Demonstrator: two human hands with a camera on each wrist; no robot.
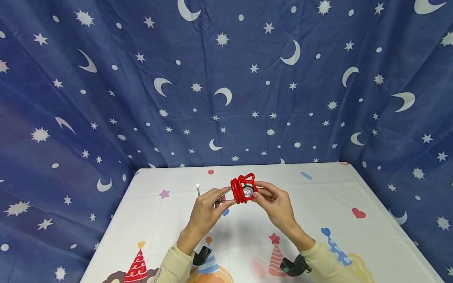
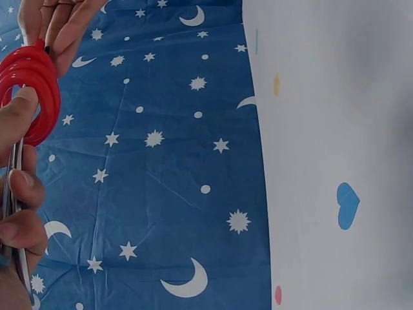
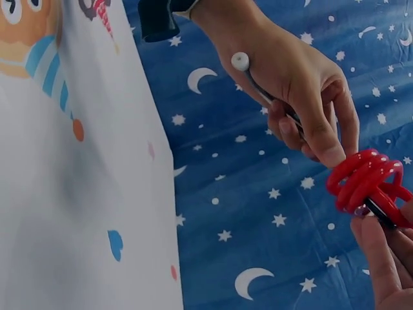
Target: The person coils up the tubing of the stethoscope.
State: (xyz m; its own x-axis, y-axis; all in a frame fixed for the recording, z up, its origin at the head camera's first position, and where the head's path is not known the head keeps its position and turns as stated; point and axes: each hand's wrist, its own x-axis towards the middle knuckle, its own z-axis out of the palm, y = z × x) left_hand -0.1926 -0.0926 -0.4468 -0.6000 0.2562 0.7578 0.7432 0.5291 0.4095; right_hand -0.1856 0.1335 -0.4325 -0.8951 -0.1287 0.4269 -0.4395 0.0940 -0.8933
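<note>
A stethoscope with red tubing point(image 1: 239, 192) is held up over the table between both hands, its tube wound in a tight coil. My left hand point(image 1: 206, 208) grips the metal ear tubes point(image 1: 224, 193) at the coil's left side; in the left wrist view its thumb presses against the red coil point(image 2: 50, 97). A white ear tip point(image 3: 240, 61) sticks out past the back of that hand. On the coil's right, the fingers and thumb of my right hand point(image 1: 277, 204) pinch the stethoscope beside the round silver chest piece point(image 1: 248, 191). The second ear tip is hidden.
Underneath lies a white table cover point(image 1: 318, 204) printed with party hats, hearts and shapes. A blue curtain point(image 1: 247, 98) with moons and stars hangs behind and at both sides. Dark wrist devices point(image 1: 294, 266) sit at both sleeves.
</note>
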